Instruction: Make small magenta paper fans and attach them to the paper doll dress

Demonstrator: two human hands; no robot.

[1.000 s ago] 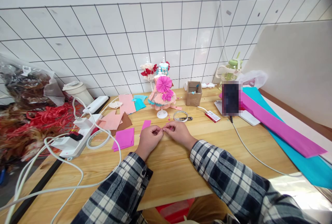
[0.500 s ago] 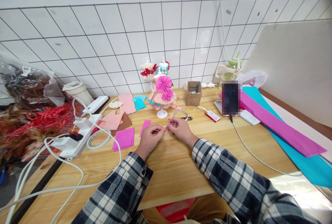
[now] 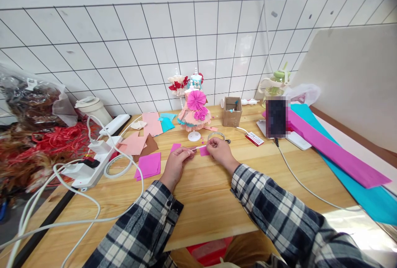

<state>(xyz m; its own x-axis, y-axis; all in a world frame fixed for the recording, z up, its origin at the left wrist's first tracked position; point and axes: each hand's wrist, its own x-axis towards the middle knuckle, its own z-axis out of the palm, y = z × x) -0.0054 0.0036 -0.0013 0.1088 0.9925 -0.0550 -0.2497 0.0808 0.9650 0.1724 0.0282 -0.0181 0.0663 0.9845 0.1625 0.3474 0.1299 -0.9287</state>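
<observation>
My left hand [image 3: 176,161] and my right hand [image 3: 219,151] meet over the middle of the wooden table [image 3: 204,202]. Between their fingertips stretches a thin white strip [image 3: 198,147], pinched at each end. A small pink paper piece [image 3: 204,151] hangs by my right fingers. Just beyond the hands stand a paper-dress doll [image 3: 194,113] on a white round base, a tape ring [image 3: 216,136] and a small pair of scissors [image 3: 227,141].
Pink, salmon and brown paper sheets [image 3: 148,164] lie left of my hands. A white power strip [image 3: 89,164] with cables sits at the left edge. A cardboard box [image 3: 232,111], a phone [image 3: 276,118], and long magenta and teal paper [image 3: 338,156] occupy the right.
My hands have moved apart and slightly forward, drawing the thin white strip out between them. The pink piece has come into view by my right fingers.
</observation>
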